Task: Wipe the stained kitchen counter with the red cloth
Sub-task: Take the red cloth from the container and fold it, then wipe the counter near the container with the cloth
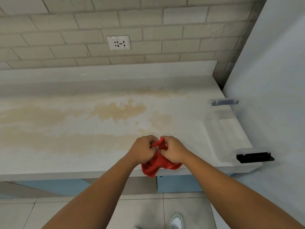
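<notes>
Bunched in both fists over the pale stained stone counter [82, 123] front edge: soft crumpled red cloth [157, 164] | left hand [142, 150], right hand [173, 150] pinched closed on top folds | limp, light, likely grippy; best gathered into one palm-sized wad.

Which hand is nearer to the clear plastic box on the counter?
The right hand. It grips the red cloth on the side toward the clear plastic box, with bare counter between them. The left hand grips the cloth farther away.
</notes>
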Demonstrator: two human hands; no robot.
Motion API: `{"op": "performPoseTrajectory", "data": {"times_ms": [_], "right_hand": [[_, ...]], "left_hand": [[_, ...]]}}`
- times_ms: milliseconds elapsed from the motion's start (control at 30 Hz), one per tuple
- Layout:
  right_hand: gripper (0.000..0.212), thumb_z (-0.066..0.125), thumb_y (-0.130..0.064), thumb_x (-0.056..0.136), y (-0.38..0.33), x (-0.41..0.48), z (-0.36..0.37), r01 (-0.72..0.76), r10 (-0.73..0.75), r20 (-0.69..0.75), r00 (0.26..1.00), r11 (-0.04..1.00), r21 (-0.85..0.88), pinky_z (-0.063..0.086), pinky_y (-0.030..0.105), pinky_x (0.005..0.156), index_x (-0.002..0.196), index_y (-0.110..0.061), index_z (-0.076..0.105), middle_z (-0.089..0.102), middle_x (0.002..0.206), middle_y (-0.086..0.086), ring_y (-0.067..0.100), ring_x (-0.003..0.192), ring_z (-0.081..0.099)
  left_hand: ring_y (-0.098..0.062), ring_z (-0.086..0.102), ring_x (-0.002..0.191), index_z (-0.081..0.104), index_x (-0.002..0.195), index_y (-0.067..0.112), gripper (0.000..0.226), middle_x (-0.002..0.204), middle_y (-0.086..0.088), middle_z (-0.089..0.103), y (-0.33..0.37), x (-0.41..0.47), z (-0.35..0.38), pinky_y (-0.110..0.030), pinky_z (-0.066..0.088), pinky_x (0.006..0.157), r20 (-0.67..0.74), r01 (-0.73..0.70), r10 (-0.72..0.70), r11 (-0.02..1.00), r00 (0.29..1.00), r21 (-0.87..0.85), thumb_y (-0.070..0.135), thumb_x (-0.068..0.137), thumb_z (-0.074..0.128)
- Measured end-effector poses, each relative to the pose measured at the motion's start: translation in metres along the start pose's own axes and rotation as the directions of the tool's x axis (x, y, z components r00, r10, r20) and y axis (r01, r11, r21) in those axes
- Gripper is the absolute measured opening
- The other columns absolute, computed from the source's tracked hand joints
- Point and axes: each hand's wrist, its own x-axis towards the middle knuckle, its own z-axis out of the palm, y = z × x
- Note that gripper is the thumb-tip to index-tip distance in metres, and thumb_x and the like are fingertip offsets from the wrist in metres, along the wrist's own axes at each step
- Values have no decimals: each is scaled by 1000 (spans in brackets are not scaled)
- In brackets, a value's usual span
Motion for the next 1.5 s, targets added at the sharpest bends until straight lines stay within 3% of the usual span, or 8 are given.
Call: {"op": "performPoseTrajectory", "data": {"times_ms": [133, 267, 400, 567, 867, 1100, 1300, 1500], "right_hand": [[21, 68, -34, 93, -5, -7, -19, 58, -53, -28, 998, 978, 198, 51, 31, 86, 102, -14, 68, 61, 103, 1, 18, 95, 61], [13, 65, -30, 97, 3, -14, -25, -20, 61, -76, 995, 889, 457, 58, 40, 85, 106, -21, 70, 73, 99, -1, 19, 93, 69], [24, 59, -36, 99, 15, -4, -16, -49, 89, -113, 990, 947, 317, 54, 43, 92, 115, -19, 67, 72, 107, -2, 18, 98, 67], [33, 56, -41, 99, 24, 7, -7, -160, 183, -307, 934, 982, 99, 52, 35, 81, 116, -14, 64, 71, 104, 5, 26, 93, 65], [49, 64, -40, 92, 53, 1, -4, -84, -58, -380, 923, 934, -347, 49, 43, 89, 132, -14, 55, 59, 121, 8, 30, 110, 55], [50, 42, -31, 105, 82, 2, -10, -28, -107, -317, 942, 919, -393, 23, 41, 121, 151, -11, 39, 40, 156, 10, 27, 145, 33], [59, 35, -44, 104, 93, 7, -10, -88, -41, -283, 958, 899, -429, 12, 45, 125, 154, -13, 32, 24, 164, 9, 26, 153, 15], [63, 29, -47, 104, 94, 8, -8, -136, -2, -291, 957, 881, -454, 6, 47, 125, 157, -11, 25, 15, 167, 10, 27, 154, 8]], "left_hand": [[-12, 68, 89, 62, 114, 30, 16, 102, 9, 68, -3, -7, -27, -27, 55, 76, 92, -74, 99, 967, 991, -244, 27, 98, 63], [-18, 69, 91, 67, 111, 27, 18, 102, 5, 70, -8, 0, -52, -33, 55, 80, 313, -63, 74, 997, 947, -45, 34, 94, 69], [-26, 68, 93, 75, 93, 21, 6, 94, -4, 74, -8, 13, -60, -42, 55, 88, 264, 56, -28, 994, 964, -98, 25, 93, 70], [-19, 63, 94, 73, 107, 19, 17, 98, 4, 69, -8, 37, -32, -20, 41, 73, -30, -44, 47, 995, 998, 94, 16, 91, 67], [-38, 60, 110, 66, 125, 9, 42, 123, -15, 66, -3, 36, 33, -47, 47, 96, -233, -139, 261, 889, 937, 436, 16, 83, 61], [-33, -2, 155, 9, 161, 26, 66, 169, -12, 5, 14, 26, 84, -55, -6, 124, -57, -35, 78, 843, 995, 537, 59, 104, 11], [-25, -14, 155, -4, 161, 31, 66, 169, -2, -11, -20, 22, 59, -55, -10, 122, 123, -197, 155, 710, 980, 676, 60, 102, 2], [-30, -14, 154, -6, 161, 29, 64, 169, -1, -11, -10, 44, 55, -62, -12, 119, -23, 33, -23, 739, 999, 673, 55, 103, 2]]}}
